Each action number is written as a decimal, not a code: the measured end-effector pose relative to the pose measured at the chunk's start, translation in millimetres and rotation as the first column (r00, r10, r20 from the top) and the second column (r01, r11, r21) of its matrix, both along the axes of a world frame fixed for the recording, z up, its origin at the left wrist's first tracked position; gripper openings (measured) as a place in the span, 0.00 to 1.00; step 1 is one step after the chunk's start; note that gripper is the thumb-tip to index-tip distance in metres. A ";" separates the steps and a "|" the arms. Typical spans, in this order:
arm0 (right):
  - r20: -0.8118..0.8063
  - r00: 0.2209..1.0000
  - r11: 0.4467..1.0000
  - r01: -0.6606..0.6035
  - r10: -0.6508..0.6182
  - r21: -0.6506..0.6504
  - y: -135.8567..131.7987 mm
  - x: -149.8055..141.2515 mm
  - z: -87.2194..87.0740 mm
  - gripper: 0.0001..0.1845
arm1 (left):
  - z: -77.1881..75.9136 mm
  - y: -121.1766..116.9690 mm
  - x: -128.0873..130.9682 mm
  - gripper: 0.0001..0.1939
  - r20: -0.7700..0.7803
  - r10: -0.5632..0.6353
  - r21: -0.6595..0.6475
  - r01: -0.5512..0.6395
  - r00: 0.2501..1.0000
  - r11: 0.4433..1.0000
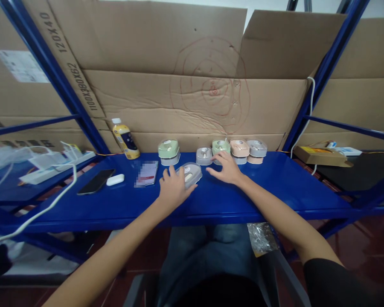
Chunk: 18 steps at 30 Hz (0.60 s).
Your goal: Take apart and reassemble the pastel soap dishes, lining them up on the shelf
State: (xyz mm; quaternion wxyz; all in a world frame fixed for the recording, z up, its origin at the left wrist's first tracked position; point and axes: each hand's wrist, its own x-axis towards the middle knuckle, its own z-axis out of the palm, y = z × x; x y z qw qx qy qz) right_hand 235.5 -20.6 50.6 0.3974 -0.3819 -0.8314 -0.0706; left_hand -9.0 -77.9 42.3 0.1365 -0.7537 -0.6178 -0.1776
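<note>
Left hand point(174, 188): fingers cupped against grey translucent oval plastic case point(190, 175), grip unclear | Right hand point(225, 168): fingers spread, released, just beside mint-green plastic case point(221, 146) | Both cases on blue steel shelf point(275, 187)

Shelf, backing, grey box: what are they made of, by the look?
The shelf looks like painted sheet steel: glossy blue coat, rigid thin-edged frame. The backing is corrugated cardboard: matte brown, creased, with flap seams. The grey box by the left hand is probably plastic, with a smooth satin sheen, though the look leaves that open.
</note>
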 end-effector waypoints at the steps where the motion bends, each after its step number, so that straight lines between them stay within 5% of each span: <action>1: 0.013 0.998 0.997 -0.054 0.055 -0.057 0.1 0.4 -0.7 0.25 | -3.0 3.2 -2.5 0.35 0.025 -0.018 -0.035 0.019 1.000 0.999; 4: 0.054 0.983 0.959 -0.161 0.178 -0.234 2.2 3.2 -5.3 0.47 | -10.6 20.9 -6.6 0.32 0.157 -0.216 -0.103 0.234 0.964 0.967; 8: 0.109 0.970 0.918 -0.167 0.219 -0.359 6.1 7.0 -11.1 0.63 | -14.2 48.8 0.0 0.37 0.350 -0.572 -0.069 0.629 0.742 0.774; 14: 0.099 0.971 0.908 -0.163 0.217 -0.386 6.6 15.7 -9.2 0.55 | -19.3 79.5 17.4 0.54 0.568 -0.608 -0.097 0.779 0.555 0.620; 18: -0.044 0.981 0.886 -0.188 0.187 -0.425 12.6 33.1 -1.7 0.42 | -24.2 81.2 18.3 0.58 0.609 -0.590 -0.056 0.771 0.530 0.634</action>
